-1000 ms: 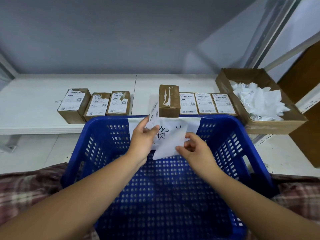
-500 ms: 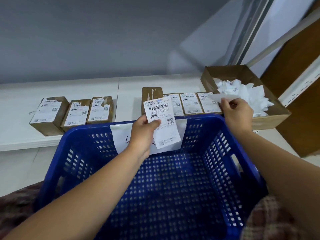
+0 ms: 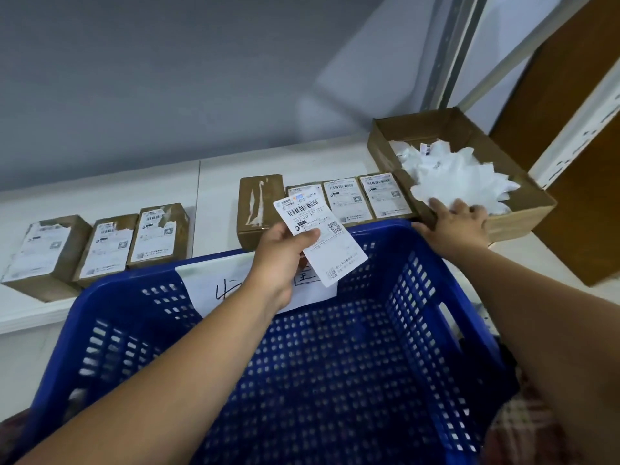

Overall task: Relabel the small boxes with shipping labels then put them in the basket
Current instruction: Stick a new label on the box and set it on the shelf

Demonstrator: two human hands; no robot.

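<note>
On the left part of the white counter (image 3: 100,196), three small boxes (image 3: 107,246) are lying side by side, each one carrying a partly torn label. Toward the middle, a bare brown box (image 3: 260,209) is standing alone, with only strips of old paper on its top; this one seems to be waiting for its new label. The blue basket (image 3: 134,280) is sitting in front of the person and holds no boxes yet. A handwritten paper sign (image 3: 235,290) is hanging on its far wall.

The left hand (image 3: 285,250) is pinching a shipping label (image 3: 322,236) between thumb and fingers, printed side up, above the far rim of the basket. The bare box is lying just beyond this hand and slightly to its left, with its long axis pointing away from the person. The label's long axis is tilting down to the right, so it probably needs a turn to match.

More to the right, a row of labelled boxes (image 3: 347,201) is lying flat. The right hand (image 3: 456,223) is resting with spread fingers, holding nothing, at the edge of a cardboard carton (image 3: 520,223) full of white backing papers (image 3: 463,176). The left hand is clearly nearer to the bare box.
</note>
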